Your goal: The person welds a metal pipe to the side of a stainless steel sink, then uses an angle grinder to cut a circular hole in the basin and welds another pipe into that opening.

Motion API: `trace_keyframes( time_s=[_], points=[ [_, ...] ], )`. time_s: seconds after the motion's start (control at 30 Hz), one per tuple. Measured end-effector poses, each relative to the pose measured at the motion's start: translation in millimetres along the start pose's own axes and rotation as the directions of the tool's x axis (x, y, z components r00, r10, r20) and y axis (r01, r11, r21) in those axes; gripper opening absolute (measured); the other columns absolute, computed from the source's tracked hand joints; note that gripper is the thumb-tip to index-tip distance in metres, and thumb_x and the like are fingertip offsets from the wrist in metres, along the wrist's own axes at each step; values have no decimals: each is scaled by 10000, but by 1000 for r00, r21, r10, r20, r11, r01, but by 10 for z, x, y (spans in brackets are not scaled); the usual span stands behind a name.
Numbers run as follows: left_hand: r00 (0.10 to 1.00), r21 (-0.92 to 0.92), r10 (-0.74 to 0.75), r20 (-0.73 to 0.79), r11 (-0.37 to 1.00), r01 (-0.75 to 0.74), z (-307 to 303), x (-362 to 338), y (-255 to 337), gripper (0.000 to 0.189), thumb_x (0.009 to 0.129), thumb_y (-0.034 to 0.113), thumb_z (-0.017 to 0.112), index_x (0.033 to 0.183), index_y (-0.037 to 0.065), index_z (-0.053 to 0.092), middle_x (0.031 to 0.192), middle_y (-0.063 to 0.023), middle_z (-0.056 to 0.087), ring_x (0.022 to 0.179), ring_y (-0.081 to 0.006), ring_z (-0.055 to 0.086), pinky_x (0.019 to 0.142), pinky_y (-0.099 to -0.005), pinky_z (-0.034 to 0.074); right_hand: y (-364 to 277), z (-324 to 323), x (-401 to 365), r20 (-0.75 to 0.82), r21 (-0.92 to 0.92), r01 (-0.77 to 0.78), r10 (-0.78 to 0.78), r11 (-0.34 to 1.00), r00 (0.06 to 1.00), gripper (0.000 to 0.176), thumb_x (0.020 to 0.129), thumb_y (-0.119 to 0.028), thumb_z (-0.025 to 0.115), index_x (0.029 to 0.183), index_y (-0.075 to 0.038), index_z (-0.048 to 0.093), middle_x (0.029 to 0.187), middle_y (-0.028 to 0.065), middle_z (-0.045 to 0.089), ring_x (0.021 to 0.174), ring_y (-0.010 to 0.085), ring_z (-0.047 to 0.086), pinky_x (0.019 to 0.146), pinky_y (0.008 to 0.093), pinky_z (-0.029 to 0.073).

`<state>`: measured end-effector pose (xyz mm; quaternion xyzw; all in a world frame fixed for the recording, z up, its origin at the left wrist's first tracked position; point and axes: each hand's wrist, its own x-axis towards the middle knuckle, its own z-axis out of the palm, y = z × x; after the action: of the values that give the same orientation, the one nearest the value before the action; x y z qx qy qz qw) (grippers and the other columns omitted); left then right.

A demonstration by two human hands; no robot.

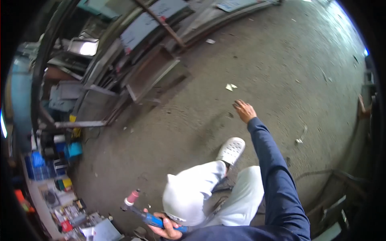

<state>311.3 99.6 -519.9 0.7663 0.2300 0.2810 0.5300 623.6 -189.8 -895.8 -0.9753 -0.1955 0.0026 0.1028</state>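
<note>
My left hand (167,229), low in the view, is wrapped round the blue handle of a TIG welding torch (150,219). The torch's pink nozzle (132,197) points up and to the left, away from my white trouser leg. Stretched out in front of me, my right hand (244,110) is over the concrete floor with its fingers apart and nothing in them. A dark blue sleeve (275,164) covers that arm. Some small white scraps (230,86) lie on the floor just beyond the fingertips.
At the upper left stands a metal rack (152,74) stacked with sheets and panels. A bench (46,205) along the left holds tools, boxes and small parts. My white clog (232,149) is on the floor (281,72). Metal pieces (337,217) and a cable lie at the lower right.
</note>
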Motion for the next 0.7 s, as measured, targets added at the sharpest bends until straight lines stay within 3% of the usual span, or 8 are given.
trace_keyframes(
  time_s=[0.03,0.17,0.23,0.27,0.33,0.4,0.53,0.7],
  points=[
    [998,14,24,-54,1000,-23,-62,-15,-34,750,936,125,545,1556,-45,159,781,-38,466,438,-48,380,421,-193,342,-44,-65,217,152,-10,-16,17,1000,988,492,914,-82,583,1402,-136,557,1492,66,476,1363,215,477,1028,357,511],
    [991,7,-30,-130,1000,31,-154,-104,-43,800,867,97,582,1534,-60,168,739,-60,495,410,-74,417,385,-221,380,38,397,671,98,-73,88,-81,993,992,541,898,-27,534,1435,-95,526,1575,58,398,1440,240,398,1058,365,491],
    [988,-10,12,-151,1000,-14,-229,-159,-179,814,844,68,592,1522,-68,161,712,-79,513,408,-82,430,394,-227,386,156,554,723,88,-20,120,-118,993,989,451,880,-35,572,1326,-71,630,1510,69,491,1414,248,438,1057,355,496],
    [978,-63,6,-207,998,-20,-253,-193,-274,817,838,56,600,1520,-65,165,710,-85,524,407,-81,433,404,-227,391,181,627,697,-136,74,132,-121,989,983,316,869,-39,605,1167,-49,710,1388,95,598,1289,272,564,990,358,538],
    [983,-50,19,-184,998,-29,-259,-169,-273,803,837,49,607,1514,-60,189,712,-90,530,409,-79,439,408,-232,396,229,541,702,76,20,20,-21,1000,997,226,896,-24,594,1058,-32,751,1348,111,626,1219,257,611,956,358,557],
    [968,-50,19,-251,998,-33,-229,-169,-267,786,837,43,618,1504,-56,214,710,-88,534,415,-82,447,413,-232,396,343,583,669,-4,118,50,-50,992,999,150,874,-19,604,921,-9,746,1153,151,682,1078,282,664,829,373,586],
    [978,1,15,-209,1000,-15,-235,-155,-305,772,840,46,636,1494,-44,236,714,-91,549,417,-87,452,419,-228,390,431,535,602,41,175,72,-81,982,996,123,854,-31,625,920,4,723,1141,146,646,1030,279,662,772,369,588],
    [986,-9,24,-165,1000,-26,-161,-140,-210,780,839,44,641,1494,-45,228,714,-94,553,430,-88,467,425,-229,399,238,469,567,14,-49,-37,38,998,999,289,836,-57,640,1100,56,667,1225,153,542,1059,280,630,770,382,566]
  ],
)
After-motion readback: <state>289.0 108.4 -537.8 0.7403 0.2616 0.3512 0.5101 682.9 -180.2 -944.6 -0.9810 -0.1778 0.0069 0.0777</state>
